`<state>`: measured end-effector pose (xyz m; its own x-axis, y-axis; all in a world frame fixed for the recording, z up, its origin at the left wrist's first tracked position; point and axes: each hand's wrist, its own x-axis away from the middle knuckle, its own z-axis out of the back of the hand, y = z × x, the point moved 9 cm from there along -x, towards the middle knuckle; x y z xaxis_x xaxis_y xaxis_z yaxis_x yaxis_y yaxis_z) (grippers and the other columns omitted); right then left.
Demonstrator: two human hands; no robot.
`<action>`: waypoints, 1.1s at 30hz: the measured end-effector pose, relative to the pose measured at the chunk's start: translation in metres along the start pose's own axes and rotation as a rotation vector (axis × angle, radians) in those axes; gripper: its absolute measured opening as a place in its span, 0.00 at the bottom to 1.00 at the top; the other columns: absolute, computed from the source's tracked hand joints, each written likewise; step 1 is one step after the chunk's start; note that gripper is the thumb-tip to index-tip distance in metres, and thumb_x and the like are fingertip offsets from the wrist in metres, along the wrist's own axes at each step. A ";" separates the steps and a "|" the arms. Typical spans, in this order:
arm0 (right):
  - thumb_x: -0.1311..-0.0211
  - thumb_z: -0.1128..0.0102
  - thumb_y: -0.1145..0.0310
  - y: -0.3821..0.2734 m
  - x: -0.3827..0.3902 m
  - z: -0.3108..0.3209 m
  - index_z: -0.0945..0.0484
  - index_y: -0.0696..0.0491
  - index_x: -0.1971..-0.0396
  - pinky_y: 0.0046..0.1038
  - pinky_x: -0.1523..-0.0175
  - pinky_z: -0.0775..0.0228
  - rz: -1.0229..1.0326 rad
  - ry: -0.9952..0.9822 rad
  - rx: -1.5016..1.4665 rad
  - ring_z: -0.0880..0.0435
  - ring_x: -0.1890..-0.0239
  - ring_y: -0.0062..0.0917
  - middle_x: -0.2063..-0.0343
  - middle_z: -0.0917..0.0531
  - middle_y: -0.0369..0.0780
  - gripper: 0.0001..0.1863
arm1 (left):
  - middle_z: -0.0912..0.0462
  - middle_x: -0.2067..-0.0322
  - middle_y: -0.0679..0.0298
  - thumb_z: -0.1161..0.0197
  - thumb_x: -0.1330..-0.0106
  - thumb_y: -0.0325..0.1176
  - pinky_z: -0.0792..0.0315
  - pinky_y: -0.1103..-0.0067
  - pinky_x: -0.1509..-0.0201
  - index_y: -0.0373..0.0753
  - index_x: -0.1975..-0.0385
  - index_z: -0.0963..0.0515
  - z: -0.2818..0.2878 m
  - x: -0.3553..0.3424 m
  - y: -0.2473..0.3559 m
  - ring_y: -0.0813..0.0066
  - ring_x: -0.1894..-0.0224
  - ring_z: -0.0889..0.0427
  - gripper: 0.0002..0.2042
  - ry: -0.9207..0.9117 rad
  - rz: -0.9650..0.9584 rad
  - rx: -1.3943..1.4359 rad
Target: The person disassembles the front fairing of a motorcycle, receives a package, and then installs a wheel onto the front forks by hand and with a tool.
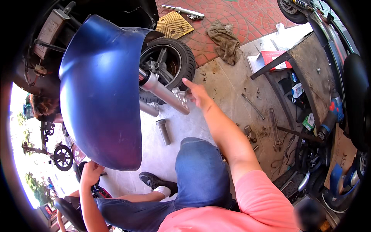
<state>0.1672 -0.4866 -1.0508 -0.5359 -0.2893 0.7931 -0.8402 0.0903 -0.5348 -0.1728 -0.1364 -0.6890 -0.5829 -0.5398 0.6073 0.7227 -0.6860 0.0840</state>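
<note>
A large glossy blue fender fills the left of the head view, over two silver fork legs. My left hand is at its lower edge, fingers curled against the rim; part of the grip is hidden. My right hand is beside the lower end of the nearer fork leg, next to its bracket. The right thumb points up, apart from the fingers, which are partly hidden by the bracket. Behind the fork, a black wheel with a tyre lies on the floor. A dark metal cylinder lies below the fork.
Right of my arm lie an adjustable wrench, a long bolt and sockets. Further right are a metal-framed stand, a red box and a blue cordless tool. A rag and yellow ramp lie at the back.
</note>
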 end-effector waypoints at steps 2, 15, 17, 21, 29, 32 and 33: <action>0.46 0.18 0.47 0.008 -0.001 -0.023 0.25 0.63 0.44 0.36 0.51 0.25 0.037 -0.056 -0.108 0.13 0.62 0.36 0.53 0.13 0.45 0.41 | 0.12 0.72 0.52 0.35 0.34 0.29 0.22 0.70 0.61 0.28 0.57 0.17 -0.015 0.002 -0.002 0.68 0.68 0.13 0.11 0.090 -0.049 0.096; 0.51 0.16 0.56 -0.025 -0.001 -0.020 0.21 0.73 0.54 0.34 0.65 0.20 0.397 0.056 -0.154 0.13 0.68 0.31 0.62 0.13 0.48 0.36 | 0.10 0.55 0.48 0.34 0.27 0.42 0.20 0.66 0.45 0.37 0.43 0.19 -0.200 0.024 0.132 0.55 0.51 0.11 0.19 -0.157 -0.274 0.281; 0.51 0.17 0.53 -0.062 0.011 0.027 0.18 0.70 0.58 0.33 0.65 0.21 0.589 0.248 0.023 0.14 0.69 0.29 0.61 0.13 0.46 0.34 | 0.10 0.57 0.50 0.34 0.26 0.40 0.20 0.68 0.46 0.34 0.43 0.18 -0.210 0.023 0.124 0.59 0.53 0.11 0.19 -0.144 -0.272 0.286; 0.57 0.19 0.39 -0.095 0.054 0.097 0.16 0.71 0.51 0.37 0.46 0.22 0.412 0.420 0.344 0.11 0.52 0.42 0.55 0.11 0.55 0.48 | 0.10 0.56 0.48 0.34 0.27 0.40 0.19 0.68 0.47 0.32 0.46 0.17 -0.228 0.015 0.100 0.56 0.53 0.10 0.18 -0.064 -0.222 0.248; 0.55 0.18 0.42 -0.125 0.228 0.187 0.19 0.71 0.51 0.37 0.45 0.22 0.684 0.584 0.485 0.12 0.52 0.42 0.55 0.12 0.57 0.45 | 0.10 0.59 0.49 0.35 0.29 0.46 0.20 0.61 0.47 0.37 0.50 0.16 -0.263 0.000 0.152 0.48 0.53 0.12 0.19 -0.101 -0.420 0.253; 0.56 0.18 0.42 -0.137 0.297 0.197 0.21 0.71 0.52 0.39 0.44 0.22 0.828 0.641 0.632 0.12 0.51 0.46 0.55 0.13 0.60 0.46 | 0.10 0.59 0.50 0.36 0.30 0.48 0.20 0.59 0.46 0.38 0.50 0.16 -0.268 -0.006 0.185 0.48 0.52 0.12 0.20 -0.120 -0.478 0.218; 0.56 0.18 0.41 -0.143 0.318 0.201 0.20 0.69 0.52 0.41 0.43 0.23 0.855 0.722 0.793 0.12 0.51 0.48 0.55 0.13 0.59 0.46 | 0.10 0.58 0.50 0.37 0.30 0.48 0.20 0.59 0.46 0.38 0.51 0.16 -0.269 -0.007 0.196 0.48 0.52 0.12 0.20 -0.121 -0.488 0.216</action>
<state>0.1336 -0.7829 -0.7803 -0.9871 0.1585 -0.0209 -0.0877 -0.6464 -0.7579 -0.1265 -0.3981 -0.8891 -0.8324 -0.1151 0.5421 0.4459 -0.7200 0.5317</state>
